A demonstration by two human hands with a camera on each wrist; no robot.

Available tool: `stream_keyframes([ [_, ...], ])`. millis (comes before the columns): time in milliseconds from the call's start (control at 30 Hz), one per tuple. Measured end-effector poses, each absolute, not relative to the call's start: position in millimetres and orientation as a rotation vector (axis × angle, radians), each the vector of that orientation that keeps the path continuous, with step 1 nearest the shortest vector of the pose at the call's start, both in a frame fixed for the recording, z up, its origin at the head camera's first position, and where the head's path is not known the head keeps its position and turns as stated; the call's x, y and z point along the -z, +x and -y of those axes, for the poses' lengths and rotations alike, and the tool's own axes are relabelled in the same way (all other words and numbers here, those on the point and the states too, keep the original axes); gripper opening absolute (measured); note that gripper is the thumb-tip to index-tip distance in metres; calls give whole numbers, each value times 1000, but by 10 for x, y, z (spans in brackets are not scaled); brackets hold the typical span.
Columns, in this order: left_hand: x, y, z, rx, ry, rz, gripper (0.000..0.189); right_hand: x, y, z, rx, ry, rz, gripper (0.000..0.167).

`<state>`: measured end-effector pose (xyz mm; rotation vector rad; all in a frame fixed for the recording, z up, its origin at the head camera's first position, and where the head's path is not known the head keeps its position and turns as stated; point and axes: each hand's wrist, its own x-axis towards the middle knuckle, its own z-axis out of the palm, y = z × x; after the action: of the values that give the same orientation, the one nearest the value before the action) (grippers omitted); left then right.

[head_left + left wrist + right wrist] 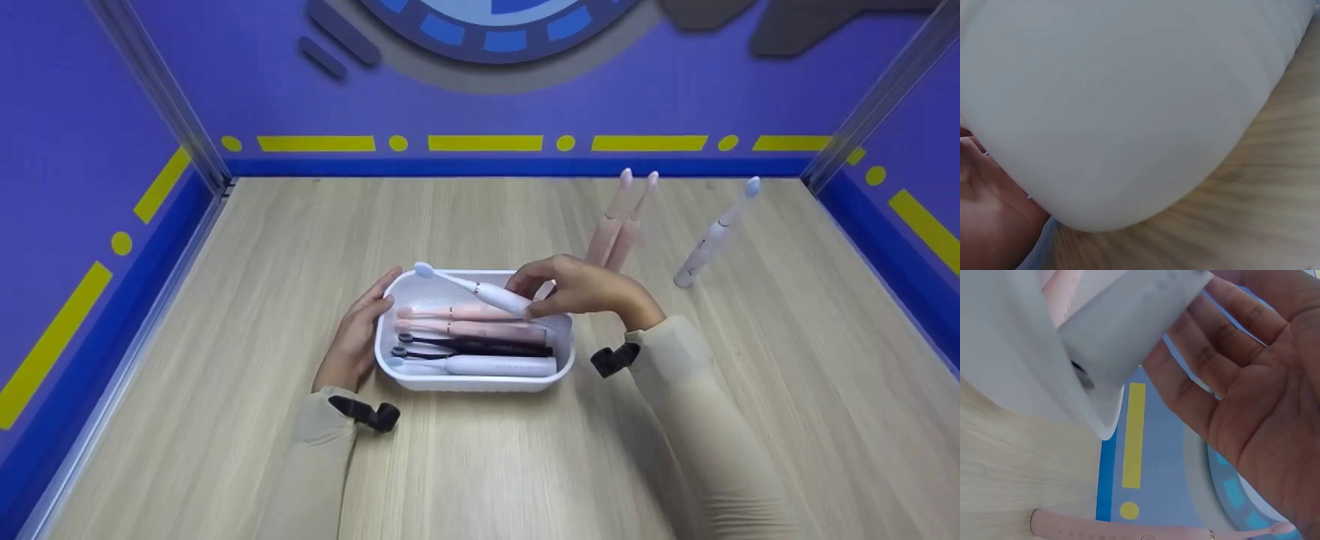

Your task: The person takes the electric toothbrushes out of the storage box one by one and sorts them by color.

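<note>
Right hand (581, 285): mine; thumb and fingers pinched closed on 1 white toothbrush (504, 298) by its handle. Toothbrush held aslant over the basket (472, 385), pale bristle end toward the back left corner, handle end low inside by the right wall; whether its end touches anything there, I cannot tell.

Left hand (356, 337): mine; fingers extended against the basket's outer left side, thumb at the rim, nothing else held.

Basket: 1, white, rounded corners, set on the wood-grain table (465, 450).

Contents, lying side by side, heads to the left: 2 pink toothbrushes (499, 330) at the back; black toothbrushes (499, 346) in the middle, 2 heads visible, handles partly overlapped; 1 white toothbrush with a ridged-looking handle (501, 365) nearest me.

Outside the basket, beyond my right hand: 2 pink toothbrushes standing on end (623, 241), close together; 1 white toothbrush with a bluish head (700, 255), standing farther right.

Sleeves (701, 390): 2, beige, each with a black wrist mount (364, 411).
</note>
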<state>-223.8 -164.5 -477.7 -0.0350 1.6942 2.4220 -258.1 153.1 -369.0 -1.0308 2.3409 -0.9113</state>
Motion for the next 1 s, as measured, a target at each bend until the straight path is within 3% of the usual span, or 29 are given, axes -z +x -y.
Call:
stream_keyframes([
  [1000,4775,-2224,1633,-2478,-2,-1630,51,3792,-2491,-1894,1399,-962,-2424,35],
])
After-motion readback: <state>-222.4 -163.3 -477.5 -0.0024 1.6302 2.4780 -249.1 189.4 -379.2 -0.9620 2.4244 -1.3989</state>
